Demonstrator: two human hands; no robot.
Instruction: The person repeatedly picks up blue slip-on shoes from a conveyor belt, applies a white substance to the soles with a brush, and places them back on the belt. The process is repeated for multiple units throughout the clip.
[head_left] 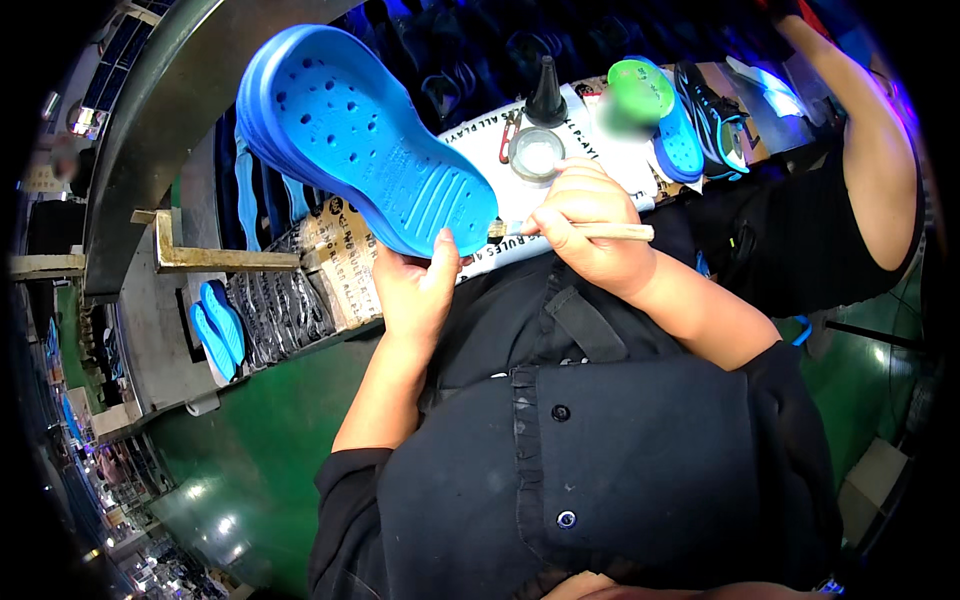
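My left hand (pixel 413 295) grips the heel end of a large blue shoe sole (pixel 345 130), thumb on its inner face. The sole is tilted with its toe end up and to the left; small holes dot the forefoot and ridges cross the middle. In my right hand (pixel 597 225) is a brush, its pale wooden handle (pixel 628 231) pinched between thumb and fingers. The dark bristle tip is at the sole's heel edge; whether it touches cannot be made out. Just beyond my right hand stands a round jar (pixel 515 152) of whitish stuff.
A black cone-shaped bottle (pixel 545 95) and a red-handled tool (pixel 508 132) are by the jar. Rightward lie a green piece (pixel 645 90), a blue sole (pixel 680 145) and a dark shoe (pixel 712 120). Another person's arm (pixel 855 95) reaches in. A metal frame (pixel 150 120) and wooden bar (pixel 230 260) stand left.
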